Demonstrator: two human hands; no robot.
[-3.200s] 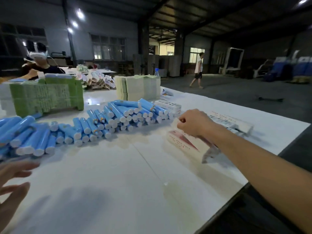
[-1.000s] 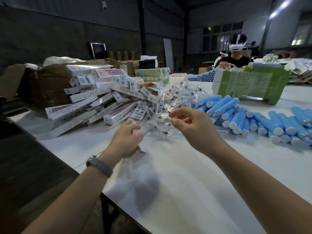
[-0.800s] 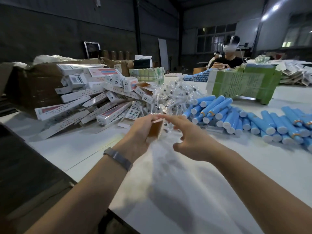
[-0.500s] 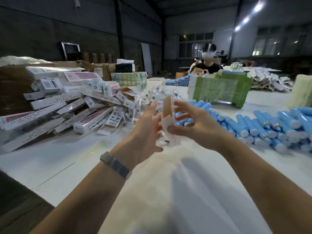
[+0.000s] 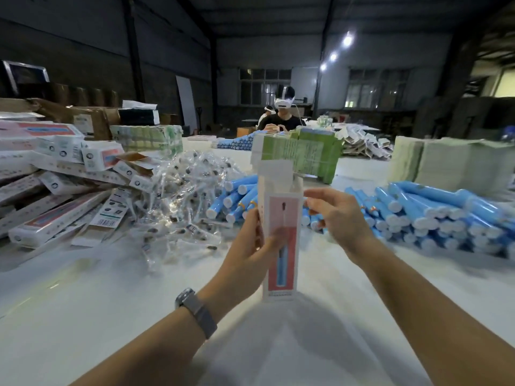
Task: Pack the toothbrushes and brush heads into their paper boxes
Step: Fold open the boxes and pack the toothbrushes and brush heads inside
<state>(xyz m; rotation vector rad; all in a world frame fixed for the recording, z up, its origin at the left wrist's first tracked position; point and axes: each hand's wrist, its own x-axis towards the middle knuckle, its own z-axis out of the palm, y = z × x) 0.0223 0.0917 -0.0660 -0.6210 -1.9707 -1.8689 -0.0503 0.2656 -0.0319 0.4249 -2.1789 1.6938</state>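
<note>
A tall white paper box with a pink panel and a printed toothbrush stands upright in front of me, its top flap open. My left hand grips its lower left side, thumb across the front. My right hand touches the box's upper right edge with its fingertips. Behind lie a pile of brush heads in clear wrappers and rows of blue toothbrush handles.
Packed and flat white boxes are heaped at the left on the white table. A green carton stack and pale stacks stand behind. A person with a headset sits across the table.
Both hands lifted a flat box from near the brush-head pile and opened it into an upright box. My view swung from the box pile to straight ahead.
</note>
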